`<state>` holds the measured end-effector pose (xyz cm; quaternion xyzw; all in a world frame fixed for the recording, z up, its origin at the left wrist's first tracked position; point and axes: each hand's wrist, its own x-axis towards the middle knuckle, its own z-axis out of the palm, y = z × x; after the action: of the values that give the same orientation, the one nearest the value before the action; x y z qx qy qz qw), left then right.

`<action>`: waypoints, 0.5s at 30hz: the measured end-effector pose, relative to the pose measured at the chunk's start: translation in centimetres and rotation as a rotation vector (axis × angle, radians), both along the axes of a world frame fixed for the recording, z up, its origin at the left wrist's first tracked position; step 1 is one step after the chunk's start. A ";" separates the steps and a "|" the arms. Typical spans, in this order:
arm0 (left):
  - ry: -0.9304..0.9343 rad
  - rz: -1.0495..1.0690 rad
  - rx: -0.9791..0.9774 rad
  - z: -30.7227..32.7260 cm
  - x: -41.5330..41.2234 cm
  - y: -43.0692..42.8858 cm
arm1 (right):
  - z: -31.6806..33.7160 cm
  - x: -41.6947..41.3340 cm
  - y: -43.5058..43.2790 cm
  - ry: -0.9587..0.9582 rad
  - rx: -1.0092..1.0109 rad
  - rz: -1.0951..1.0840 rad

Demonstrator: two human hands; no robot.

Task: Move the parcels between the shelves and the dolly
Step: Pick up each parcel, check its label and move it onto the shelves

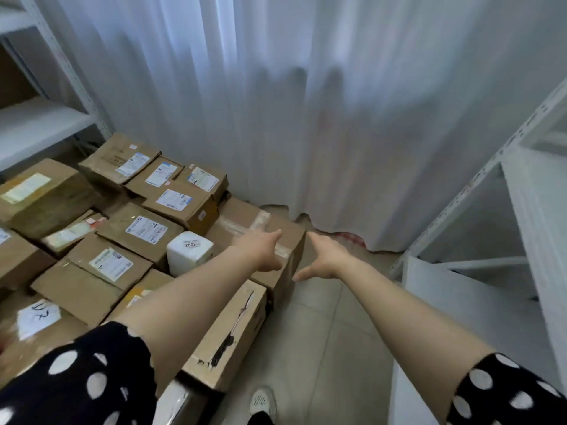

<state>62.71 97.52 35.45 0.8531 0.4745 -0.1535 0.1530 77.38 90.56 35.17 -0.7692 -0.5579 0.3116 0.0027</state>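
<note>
Taped parcel point(245, 219) — far right end of the box stack point(138, 228); its base hidden. Left hand point(264, 250) over its top, right hand point(325, 256) beside its corner — blurred, thumbs spread wide, contact unclear.

White curtain point(306, 102) at twelve o'clock, daylight glowing through; pale tiled floor point(322, 332) at five; white shelves point(534, 191) at three o'clock.
</note>
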 end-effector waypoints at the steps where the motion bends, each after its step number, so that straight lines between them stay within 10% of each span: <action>1: 0.003 -0.022 -0.005 0.3 0.0 -1.5 | 0.5 -0.2 -1.8 0.003 0.001 -0.015; 15: -0.008 -0.418 0.038 3.8 -6.5 -18.3 | 2.9 -9.7 -23.8 -0.042 0.019 -0.382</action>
<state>56.20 79.24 39.20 0.9363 0.2894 -0.1698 0.1037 67.70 66.78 38.08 -0.8675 -0.4044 0.2840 0.0574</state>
